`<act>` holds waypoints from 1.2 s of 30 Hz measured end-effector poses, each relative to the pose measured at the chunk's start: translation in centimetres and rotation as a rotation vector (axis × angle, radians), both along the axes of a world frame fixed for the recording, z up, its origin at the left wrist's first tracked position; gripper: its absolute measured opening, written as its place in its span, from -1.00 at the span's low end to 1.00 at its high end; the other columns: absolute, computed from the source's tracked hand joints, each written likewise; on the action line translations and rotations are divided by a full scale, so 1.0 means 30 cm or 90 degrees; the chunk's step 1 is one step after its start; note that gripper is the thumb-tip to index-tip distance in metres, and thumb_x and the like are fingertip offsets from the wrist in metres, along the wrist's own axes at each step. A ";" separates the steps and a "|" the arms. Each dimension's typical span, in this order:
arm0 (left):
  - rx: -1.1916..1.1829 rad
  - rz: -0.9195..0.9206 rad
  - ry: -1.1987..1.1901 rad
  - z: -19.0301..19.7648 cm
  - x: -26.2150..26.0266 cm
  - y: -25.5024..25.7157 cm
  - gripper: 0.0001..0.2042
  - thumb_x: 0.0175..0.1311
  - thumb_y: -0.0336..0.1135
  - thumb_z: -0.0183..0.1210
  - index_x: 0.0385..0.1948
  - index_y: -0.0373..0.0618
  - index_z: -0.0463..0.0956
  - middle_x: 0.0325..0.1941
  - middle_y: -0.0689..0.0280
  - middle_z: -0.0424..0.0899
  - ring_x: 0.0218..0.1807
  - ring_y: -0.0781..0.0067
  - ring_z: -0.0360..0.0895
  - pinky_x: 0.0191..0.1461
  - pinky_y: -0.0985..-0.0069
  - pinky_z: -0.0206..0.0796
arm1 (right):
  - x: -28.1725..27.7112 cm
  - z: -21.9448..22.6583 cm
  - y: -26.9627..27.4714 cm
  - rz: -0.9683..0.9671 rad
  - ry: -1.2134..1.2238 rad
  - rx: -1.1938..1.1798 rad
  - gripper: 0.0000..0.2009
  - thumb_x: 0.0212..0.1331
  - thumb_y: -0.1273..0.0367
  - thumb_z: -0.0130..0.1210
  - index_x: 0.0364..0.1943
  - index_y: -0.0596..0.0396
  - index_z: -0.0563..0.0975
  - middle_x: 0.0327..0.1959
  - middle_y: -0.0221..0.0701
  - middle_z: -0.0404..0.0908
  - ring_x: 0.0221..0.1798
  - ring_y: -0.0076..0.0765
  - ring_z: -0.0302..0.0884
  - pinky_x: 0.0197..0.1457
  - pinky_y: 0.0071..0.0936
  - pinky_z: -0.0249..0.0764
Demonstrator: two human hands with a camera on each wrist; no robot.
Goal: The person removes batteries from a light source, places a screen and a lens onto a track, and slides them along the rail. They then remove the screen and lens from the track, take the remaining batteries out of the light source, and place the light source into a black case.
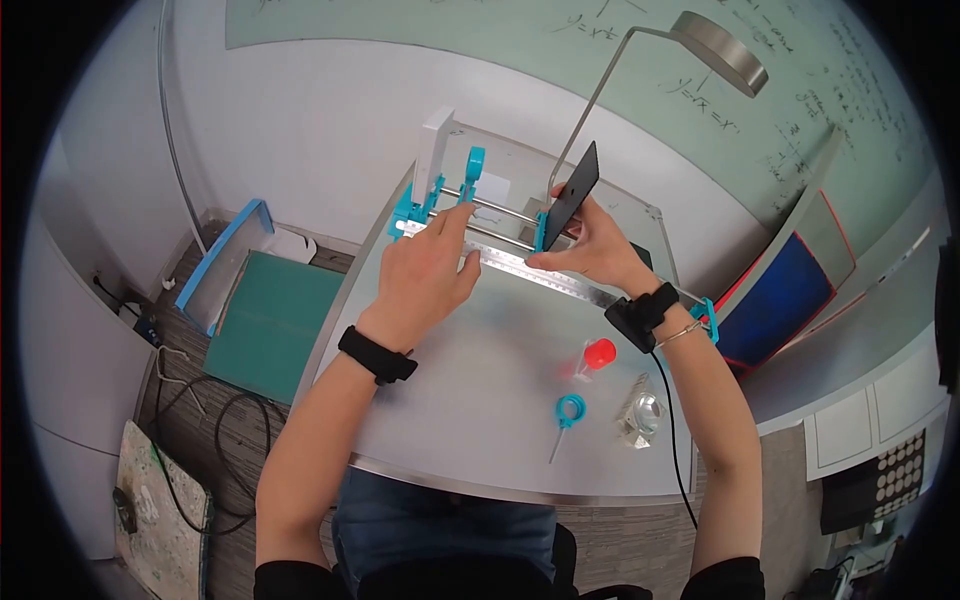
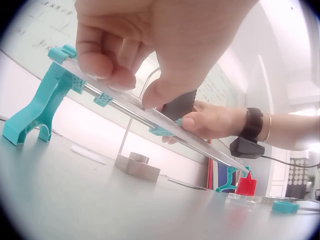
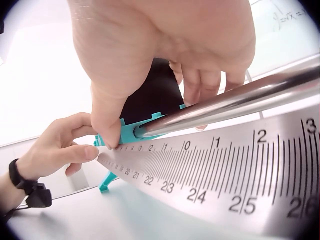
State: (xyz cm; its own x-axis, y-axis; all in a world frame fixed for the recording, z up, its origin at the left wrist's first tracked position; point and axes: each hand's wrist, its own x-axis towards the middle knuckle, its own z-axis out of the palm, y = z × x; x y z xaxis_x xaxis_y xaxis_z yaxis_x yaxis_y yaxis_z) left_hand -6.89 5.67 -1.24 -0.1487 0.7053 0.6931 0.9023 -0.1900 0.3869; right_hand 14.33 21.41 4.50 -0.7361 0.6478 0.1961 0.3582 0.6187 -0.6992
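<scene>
An optical bench spans the table, with two metal rods (image 1: 505,209), a metal ruler (image 3: 200,185) along the near side and teal end stands (image 2: 37,102). My right hand (image 1: 592,243) holds a black plate (image 1: 574,195) at its teal sliding holder (image 3: 131,133), thumb on the holder and fingers behind. My left hand (image 1: 428,258) reaches over the ruler near the left end, loosely bent fingertips at the base of a teal ring holder (image 1: 476,162). Its thumb is apart from the fingers, near the ruler's edge. A white panel (image 1: 432,148) stands at the left end.
A lamp (image 1: 718,52) on a heavy base (image 2: 137,167) stands behind the rods. On the near right table (image 1: 450,420) lie a red pointed piece (image 1: 600,353), a teal ring with stem (image 1: 570,408) and a clear wrapped package (image 1: 642,412). A cable (image 1: 672,420) trails from my right wrist.
</scene>
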 end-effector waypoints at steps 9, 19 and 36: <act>0.006 -0.069 -0.009 0.005 0.129 0.060 -0.55 0.20 -0.33 0.28 0.14 -0.21 0.47 -0.04 0.16 0.73 -0.22 0.13 0.71 -0.25 0.30 0.55 | -0.004 -0.008 0.011 0.008 0.020 0.007 -0.03 -0.31 0.14 0.65 0.25 0.14 0.31 -0.18 -0.33 0.45 -0.10 -0.36 0.40 -0.01 -0.41 0.50; -0.022 -0.034 0.057 -0.002 0.185 0.060 -0.54 0.19 -0.36 0.26 0.14 -0.26 0.44 -0.11 0.16 0.70 -0.35 0.10 0.69 -0.37 0.30 0.53 | -0.005 -0.001 0.006 0.002 0.016 0.022 -0.01 -0.33 0.12 0.64 0.26 0.16 0.31 -0.22 -0.32 0.45 -0.18 -0.34 0.46 -0.01 -0.44 0.50; -0.023 -0.033 0.048 0.003 0.168 0.051 -0.55 0.23 -0.33 0.27 0.16 -0.23 0.44 -0.08 0.14 0.72 -0.34 0.10 0.69 -0.36 0.31 0.51 | 0.216 0.029 0.013 -0.017 -0.034 0.009 -0.04 -0.23 0.19 0.66 0.30 0.11 0.28 -0.04 -0.33 0.51 0.06 -0.31 0.49 0.10 -0.34 0.53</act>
State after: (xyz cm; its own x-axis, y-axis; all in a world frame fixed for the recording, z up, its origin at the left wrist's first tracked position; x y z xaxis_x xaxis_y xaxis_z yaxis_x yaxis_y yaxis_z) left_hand -1.84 7.20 -1.13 -0.0599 0.7358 0.6746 0.9186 -0.2237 0.3256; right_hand 20.80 21.81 5.37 -0.7288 0.6643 0.1660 0.4114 0.6186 -0.6694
